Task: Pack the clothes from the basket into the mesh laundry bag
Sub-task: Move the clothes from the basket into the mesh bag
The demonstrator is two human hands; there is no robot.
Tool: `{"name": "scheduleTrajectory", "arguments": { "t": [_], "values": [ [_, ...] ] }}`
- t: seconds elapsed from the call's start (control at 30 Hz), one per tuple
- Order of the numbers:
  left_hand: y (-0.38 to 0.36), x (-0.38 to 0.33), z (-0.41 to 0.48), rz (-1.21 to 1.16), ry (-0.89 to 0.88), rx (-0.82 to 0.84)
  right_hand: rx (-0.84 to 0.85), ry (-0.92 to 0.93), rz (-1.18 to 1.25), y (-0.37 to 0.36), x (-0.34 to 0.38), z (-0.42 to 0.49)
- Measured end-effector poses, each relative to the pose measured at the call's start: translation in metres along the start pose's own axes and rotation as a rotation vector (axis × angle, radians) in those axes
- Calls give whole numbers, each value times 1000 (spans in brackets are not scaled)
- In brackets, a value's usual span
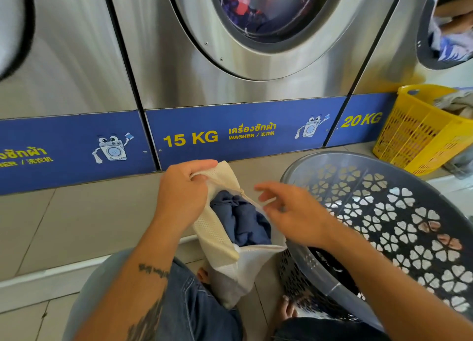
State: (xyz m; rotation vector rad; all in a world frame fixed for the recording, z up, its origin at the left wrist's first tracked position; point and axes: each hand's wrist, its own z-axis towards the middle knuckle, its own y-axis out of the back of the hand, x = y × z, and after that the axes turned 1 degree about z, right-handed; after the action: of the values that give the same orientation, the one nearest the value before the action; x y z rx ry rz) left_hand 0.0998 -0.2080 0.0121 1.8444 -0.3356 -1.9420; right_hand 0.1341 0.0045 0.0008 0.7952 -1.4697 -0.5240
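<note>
One mesh bag (217,228), perhaps one navy garment (243,218), two baskets.

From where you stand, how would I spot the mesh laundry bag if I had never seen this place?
Find the washer marked 15 KG; just below it, two hands meet above the person's knees. The left hand pinches the top edge of the mesh laundry bag, a cream netted pouch with a zip and blue clothes inside. Unlike the grey basket and yellow basket beside it, it is soft fabric.
</note>
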Motion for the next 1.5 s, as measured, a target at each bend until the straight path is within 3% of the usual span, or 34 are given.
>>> {"name": "scheduleTrajectory", "arguments": {
  "t": [0.13,0.23,0.4,0.6,0.73,0.93,1.07,1.2,1.27,1.4,1.5],
  "values": [
    [-13,-6,-2,-63,35,-42,-184,-125,45,37,-68,11],
    [-26,-10,-3,-96,65,-77,-11,-352,-95,35,-132,20],
    [-49,-23,0,-96,39,-147,331,-549,-277,1,-202,20],
    [-72,-29,17,-42,-5,-144,566,-646,-521,-28,-253,45],
    [-82,-28,27,16,-65,-117,679,-675,-479,-50,-272,71],
    [-88,-25,39,35,-97,-124,865,-671,-634,-118,-304,67],
    [-90,-25,41,11,-102,-135,831,-414,-806,-136,-312,46],
    [-88,-26,38,3,-126,-119,876,-397,-718,-120,-308,51],
    [-85,-26,36,-16,-121,-120,818,-424,-663,-93,-280,59],
    [-73,-26,30,-86,-90,-156,641,-481,-393,-25,-223,68],
    [-58,-28,23,-149,-70,-170,399,-473,-81,30,-178,59]
  ]
}}
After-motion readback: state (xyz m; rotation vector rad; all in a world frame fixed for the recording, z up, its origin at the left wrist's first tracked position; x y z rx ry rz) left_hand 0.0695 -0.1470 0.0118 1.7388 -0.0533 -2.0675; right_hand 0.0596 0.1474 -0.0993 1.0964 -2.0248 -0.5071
